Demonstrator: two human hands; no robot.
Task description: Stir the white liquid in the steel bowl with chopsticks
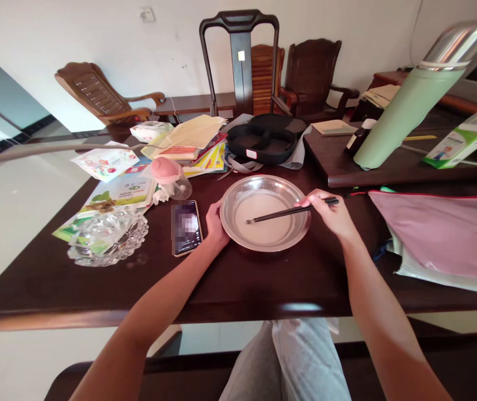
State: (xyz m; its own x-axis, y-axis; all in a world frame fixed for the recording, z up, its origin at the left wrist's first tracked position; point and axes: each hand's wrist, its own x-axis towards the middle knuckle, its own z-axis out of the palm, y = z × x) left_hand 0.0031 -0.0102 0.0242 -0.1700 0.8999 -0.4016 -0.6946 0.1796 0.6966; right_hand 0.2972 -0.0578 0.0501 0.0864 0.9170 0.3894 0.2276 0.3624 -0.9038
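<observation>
A round metal bowl (268, 244) stands on the dark table, with a pale, milky liquid (265, 231) in it. My left hand (217, 224) grips the bowl's left side, thumb by the rim and the other fingers partly hidden. Held in my right hand (325, 213) is a pair of black chopsticks (278, 214), slanting down to the left over the bowl. Their tips are at the liquid, close together. Just left of my left hand lies a phone (187, 228), its lit screen partly blurred.
At left are a cut-glass dish (108, 239) and a pink-capped bottle (167, 171). Behind the bowl are stacked papers (192, 136) and an open black case (261, 146). A tall green thermos (409, 117) and a pink zip pouch (434, 234) stand or lie at right.
</observation>
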